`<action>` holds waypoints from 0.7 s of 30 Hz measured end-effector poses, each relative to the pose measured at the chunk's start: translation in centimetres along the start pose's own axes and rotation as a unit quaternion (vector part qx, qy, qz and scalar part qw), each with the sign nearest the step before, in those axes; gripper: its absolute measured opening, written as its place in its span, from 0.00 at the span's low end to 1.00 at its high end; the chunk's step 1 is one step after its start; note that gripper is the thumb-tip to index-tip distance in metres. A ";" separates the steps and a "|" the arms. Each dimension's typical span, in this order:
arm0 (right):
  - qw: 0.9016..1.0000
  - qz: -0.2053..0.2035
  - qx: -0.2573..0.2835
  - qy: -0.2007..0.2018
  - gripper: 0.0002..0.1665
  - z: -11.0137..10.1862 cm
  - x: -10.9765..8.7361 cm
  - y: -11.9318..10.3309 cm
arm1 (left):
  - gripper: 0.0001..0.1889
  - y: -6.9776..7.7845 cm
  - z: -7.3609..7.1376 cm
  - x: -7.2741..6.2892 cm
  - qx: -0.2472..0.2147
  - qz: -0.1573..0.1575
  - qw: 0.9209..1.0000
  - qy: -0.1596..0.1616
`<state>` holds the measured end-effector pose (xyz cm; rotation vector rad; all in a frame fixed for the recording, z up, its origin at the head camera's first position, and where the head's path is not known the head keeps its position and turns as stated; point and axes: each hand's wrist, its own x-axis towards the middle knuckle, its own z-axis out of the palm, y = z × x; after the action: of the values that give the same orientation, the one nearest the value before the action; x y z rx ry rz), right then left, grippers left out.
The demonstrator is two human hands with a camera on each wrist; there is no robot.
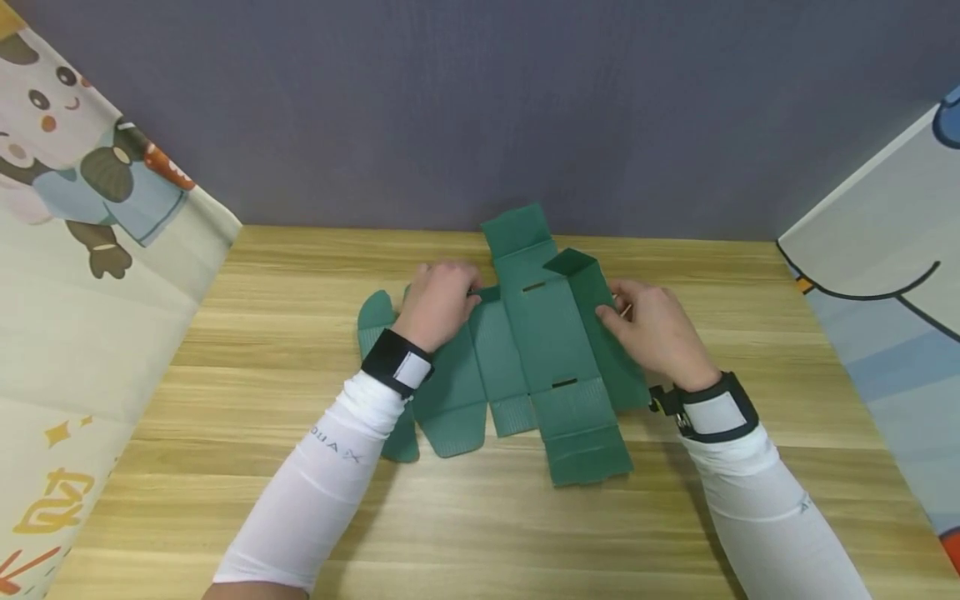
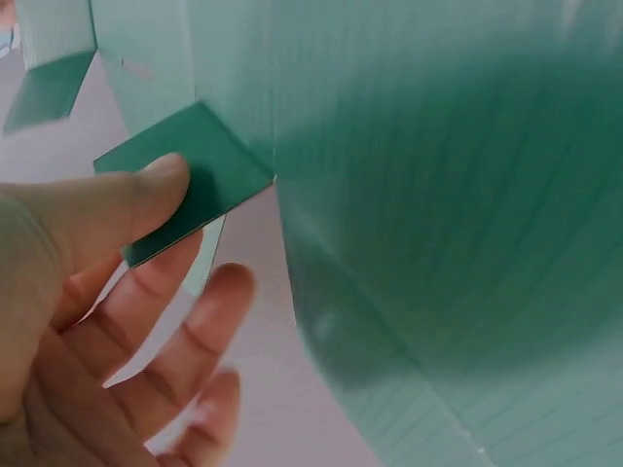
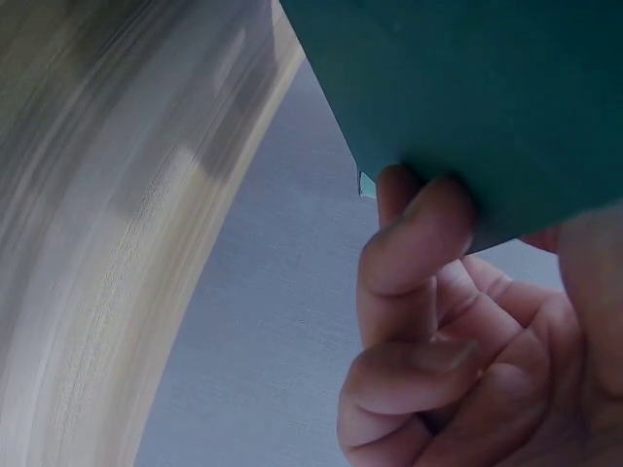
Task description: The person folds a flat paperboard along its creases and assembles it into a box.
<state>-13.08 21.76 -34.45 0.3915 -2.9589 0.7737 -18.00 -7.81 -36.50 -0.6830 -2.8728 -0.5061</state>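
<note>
A flat, partly folded green cardboard box (image 1: pixel 551 329) with creased flaps and two slots lies on the table. My left hand (image 1: pixel 441 304) is over its left half. In the left wrist view, that hand's thumb and fingers pinch a small green flap (image 2: pixel 209 161), which is bent at its crease. On the other side, my right hand (image 1: pixel 660 329) grips the outer edge of the right side panel (image 1: pixel 611 346), which is tilted up. The right wrist view shows curled fingers (image 3: pixel 428 238) against the panel's edge; the thumb is partly hidden there.
The wooden table (image 1: pixel 247 400) spreads around the cardboard. A dark grey wall (image 1: pixel 450 108) rises behind its far edge. Cartoon-printed cloths hang at the left (image 1: pixel 112 275) and right (image 1: pixel 900 242).
</note>
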 end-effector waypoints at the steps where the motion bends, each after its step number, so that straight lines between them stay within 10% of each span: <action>1: 1.000 0.000 -0.002 -0.001 0.25 -0.1 0.1 0.1 | 0.06 0.1 0.2 -0.1 -0.003 0.005 1.000 0.005; 21: 0.984 -0.094 -0.147 0.042 0.20 -1.7 4.5 -1.0 | 0.10 1.3 1.4 -0.5 -0.131 -0.011 0.990 0.059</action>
<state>-17.23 20.76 -31.93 0.5883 -2.8410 0.3196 -17.07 -6.46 -37.50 -0.6346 -2.7316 -0.9054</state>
